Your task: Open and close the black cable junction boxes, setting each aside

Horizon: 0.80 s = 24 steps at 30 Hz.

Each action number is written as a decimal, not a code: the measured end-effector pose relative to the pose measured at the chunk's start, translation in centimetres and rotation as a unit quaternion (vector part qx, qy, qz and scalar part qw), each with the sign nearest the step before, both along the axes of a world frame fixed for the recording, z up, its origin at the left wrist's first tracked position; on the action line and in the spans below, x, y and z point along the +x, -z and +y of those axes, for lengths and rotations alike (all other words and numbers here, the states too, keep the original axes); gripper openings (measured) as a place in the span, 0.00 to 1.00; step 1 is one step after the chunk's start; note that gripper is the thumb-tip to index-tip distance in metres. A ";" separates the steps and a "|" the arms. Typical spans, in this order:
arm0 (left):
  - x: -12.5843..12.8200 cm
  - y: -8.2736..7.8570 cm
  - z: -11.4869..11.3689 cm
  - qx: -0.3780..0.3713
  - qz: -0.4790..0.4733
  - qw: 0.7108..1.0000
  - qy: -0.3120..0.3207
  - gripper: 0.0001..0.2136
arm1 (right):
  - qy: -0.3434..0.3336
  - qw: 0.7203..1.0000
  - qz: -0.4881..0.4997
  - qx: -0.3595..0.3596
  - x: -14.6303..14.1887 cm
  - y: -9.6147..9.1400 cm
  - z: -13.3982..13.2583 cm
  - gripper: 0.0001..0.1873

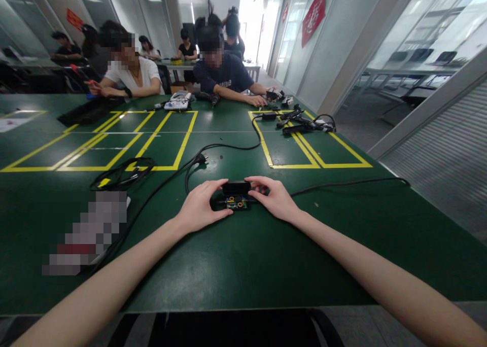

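A small black power adapter (236, 195) lies on the green table (243, 255) in front of me, its case opened so that a green circuit board (236, 203) shows. My left hand (201, 205) grips its left end with curled fingers. My right hand (274, 197) holds the right end, fingers pinched on the black cover (236, 187). A black cable (350, 183) runs from the adapter off to the right.
A black cord with a plug (200, 159) curves across the middle. A coiled cable (124, 173) lies at left by a blurred object (89, 233). Yellow tape boxes (114, 141) mark the table. More adapters and cables (302, 123) sit far right. Two people (222, 70) work opposite.
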State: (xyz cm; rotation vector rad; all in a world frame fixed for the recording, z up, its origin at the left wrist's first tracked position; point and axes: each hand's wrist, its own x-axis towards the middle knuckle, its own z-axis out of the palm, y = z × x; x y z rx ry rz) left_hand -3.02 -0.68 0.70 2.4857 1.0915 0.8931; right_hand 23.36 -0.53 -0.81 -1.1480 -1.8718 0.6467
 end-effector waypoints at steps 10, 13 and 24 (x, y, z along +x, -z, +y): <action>0.1 -0.1 0.0 -0.003 -0.010 1.000 -0.001 0.30 | -0.015 0.999 -0.024 0.015 0.2 -0.1 0.0 0.17; 0.1 -0.1 0.0 -0.008 -0.011 1.000 -0.001 0.29 | -0.022 0.999 -0.028 0.019 0.2 -0.3 -0.1 0.15; 0.4 -0.4 -0.4 -0.017 -0.025 0.998 0.046 0.11 | -0.089 0.991 -0.090 0.046 0.2 -1.1 -0.5 0.12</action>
